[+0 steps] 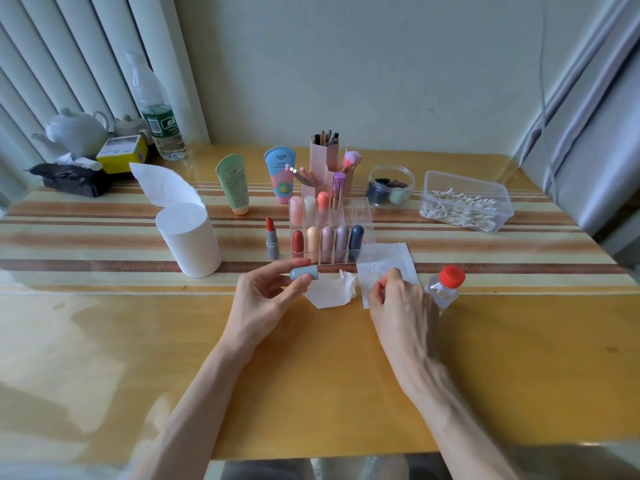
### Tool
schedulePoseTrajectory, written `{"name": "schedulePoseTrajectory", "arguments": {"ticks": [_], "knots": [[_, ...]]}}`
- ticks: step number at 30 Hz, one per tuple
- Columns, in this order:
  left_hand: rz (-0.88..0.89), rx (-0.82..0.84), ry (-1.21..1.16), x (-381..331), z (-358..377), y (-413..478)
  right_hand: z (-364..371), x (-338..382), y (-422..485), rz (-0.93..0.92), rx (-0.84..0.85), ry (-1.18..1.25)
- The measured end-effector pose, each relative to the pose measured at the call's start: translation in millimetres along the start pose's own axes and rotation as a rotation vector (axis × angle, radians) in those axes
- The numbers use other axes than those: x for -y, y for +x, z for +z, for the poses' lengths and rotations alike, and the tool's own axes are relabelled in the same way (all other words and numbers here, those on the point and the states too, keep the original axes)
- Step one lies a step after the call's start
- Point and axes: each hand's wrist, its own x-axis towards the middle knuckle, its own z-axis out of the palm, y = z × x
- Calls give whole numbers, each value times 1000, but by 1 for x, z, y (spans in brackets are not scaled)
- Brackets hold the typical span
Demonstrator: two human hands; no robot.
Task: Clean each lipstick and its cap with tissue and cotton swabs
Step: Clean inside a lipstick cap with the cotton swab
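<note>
The left hand (273, 292) pinches a grey-blue lipstick cap (304, 273) above the desk (311, 375), near the uncapped red lipstick (272, 242), while the right hand (398, 299) pinches a cotton swab (374, 274) over a tissue (388, 263).

Far left on the surface (311, 358): white teapot (78, 129), yellow box (122, 154) just beside it, black tissue pack (71, 178) in front, tall clear water bottle (156, 112) w/ green label to the right. Mid-far: green tube (233, 183) & blue-pink tube (281, 174), both standing on caps; pink hex holders (325, 164) w/ pencils & brushes. Right of those, round clear jar (391, 183) w/ dark & teal sponges. Near right: small clear bottle (445, 287), red cap. Vertical blinds (69, 64) far left, grey curtain (588, 116) far right.
</note>
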Motion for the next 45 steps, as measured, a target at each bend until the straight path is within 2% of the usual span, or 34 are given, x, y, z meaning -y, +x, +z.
{"name": "schedulePoseTrajectory", "arguments": {"ticks": [3,6,9,11,13,16,20,24,28,34,38,41,45], "knots": [[-11,0,3,2,-1,0,2,2,1,-8,-8,-20],[-13,-11,-30,1,0,1,0,2,0,-26,-85,24],[-32,-1,-93,-1,0,1,-7,5,2,-78,-99,203],[-76,-14,-195,-1,-1,2,-13,11,4,-100,17,497],[-112,-4,-286,-1,-2,3,-18,23,7,-73,216,823],[-121,62,-327,0,-1,1,-17,39,13,-111,351,990],[-99,71,-378,3,-4,1,-7,48,18,-125,411,1042],[-42,34,-355,3,-12,2,-1,58,22,-153,381,1104],[-7,7,-361,3,-16,3,7,60,21,-93,406,1125],[3,-221,-369,11,-25,9,9,59,19,-57,382,1098],[-88,-236,-379,12,-23,12,9,56,15,-47,351,1098],[-137,-296,-236,8,-21,15,7,55,16,-60,332,1101],[-80,-367,58,10,-23,29,5,54,18,-63,318,1111]]}}
